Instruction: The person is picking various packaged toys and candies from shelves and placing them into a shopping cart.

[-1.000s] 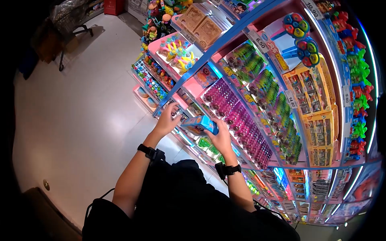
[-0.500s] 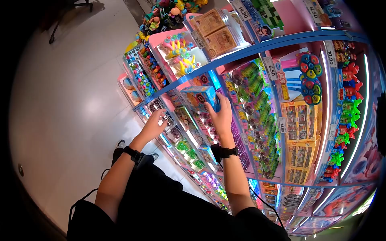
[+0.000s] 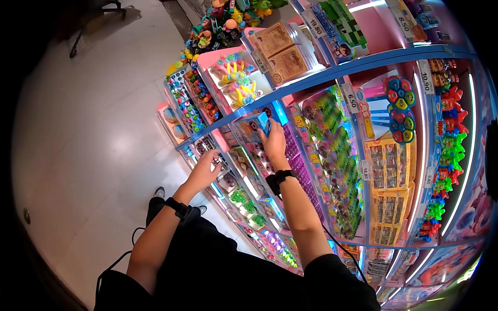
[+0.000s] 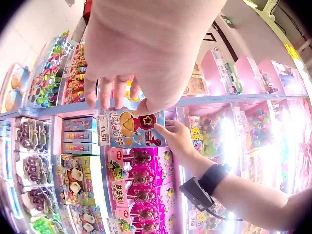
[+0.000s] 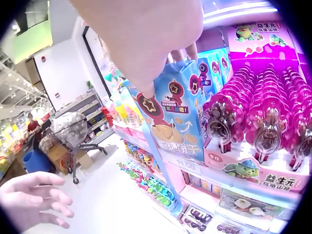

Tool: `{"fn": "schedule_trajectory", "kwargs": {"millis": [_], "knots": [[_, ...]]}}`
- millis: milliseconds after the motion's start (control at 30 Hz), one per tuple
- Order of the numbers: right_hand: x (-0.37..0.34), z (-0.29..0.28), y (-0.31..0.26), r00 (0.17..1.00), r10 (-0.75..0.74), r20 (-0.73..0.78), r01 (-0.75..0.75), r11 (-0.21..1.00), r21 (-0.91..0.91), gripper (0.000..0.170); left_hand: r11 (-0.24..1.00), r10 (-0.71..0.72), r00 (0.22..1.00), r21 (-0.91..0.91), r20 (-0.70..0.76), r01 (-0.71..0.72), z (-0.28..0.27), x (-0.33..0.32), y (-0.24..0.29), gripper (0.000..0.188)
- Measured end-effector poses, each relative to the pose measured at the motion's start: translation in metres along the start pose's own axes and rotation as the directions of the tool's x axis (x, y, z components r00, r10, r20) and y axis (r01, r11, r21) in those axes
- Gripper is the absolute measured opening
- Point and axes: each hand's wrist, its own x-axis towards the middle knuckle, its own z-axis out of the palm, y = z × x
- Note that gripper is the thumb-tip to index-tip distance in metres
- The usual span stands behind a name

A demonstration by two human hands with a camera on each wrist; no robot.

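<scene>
My right hand [image 3: 275, 142] grips a blue snack box [image 5: 173, 114] by its upper part, thumb on the printed front and fingers over the far side. The box stands upright at the shelf edge, just above an 11.50 price tag [image 5: 187, 165]. More blue boxes [image 5: 214, 68] stand behind it. Alongside are rows of pink-wrapped lollipops [image 5: 265, 122] in a display carton. My left hand [image 3: 202, 168] hovers in front of the lower shelves with fingers relaxed and nothing in them. In the left wrist view that hand overlaps the shelf above the box.
A blue shelf rail [image 3: 311, 72] runs above the box. On the upper tier sit a tray of yellow toys [image 3: 241, 85] and brown boxes [image 3: 285, 52]. Green-wrapped sweets [image 3: 332, 155] fill the neighbouring section. Pale floor [image 3: 93, 155] lies left; a loaded cart [image 5: 73, 129] stands beyond.
My right hand has carried the blue box away from my body, up and onto the shelf beside the lollipops. The left hand has drawn apart from the box, to the lower left.
</scene>
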Motion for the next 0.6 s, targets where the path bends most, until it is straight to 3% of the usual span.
{"fn": "schedule_trajectory", "kwargs": {"millis": [167,367,467,600], "knots": [[0.002,0.003,0.001,0.998,-0.046,-0.04,0.047,0.999,0.013,0.055,1.0,-0.013,1.0,0.003,-0.023,0.013,-0.005,-0.003,-0.002,0.04],[-0.003,0.0,0.002,0.999,0.039,-0.009,-0.039,0.999,0.011,0.057,1.0,-0.03,1.0,0.007,-0.004,0.03,0.004,0.01,-0.01,0.04],[-0.014,0.0,0.003,0.994,0.019,-0.107,-0.026,0.997,-0.068,0.058,0.999,-0.023,0.999,0.027,0.031,0.022,0.015,0.023,-0.017,0.04],[-0.037,-0.003,0.0,0.989,0.079,-0.122,-0.077,0.997,0.022,0.053,0.998,-0.003,0.998,0.07,0.058,-0.001,0.04,0.059,-0.041,0.041]]}}
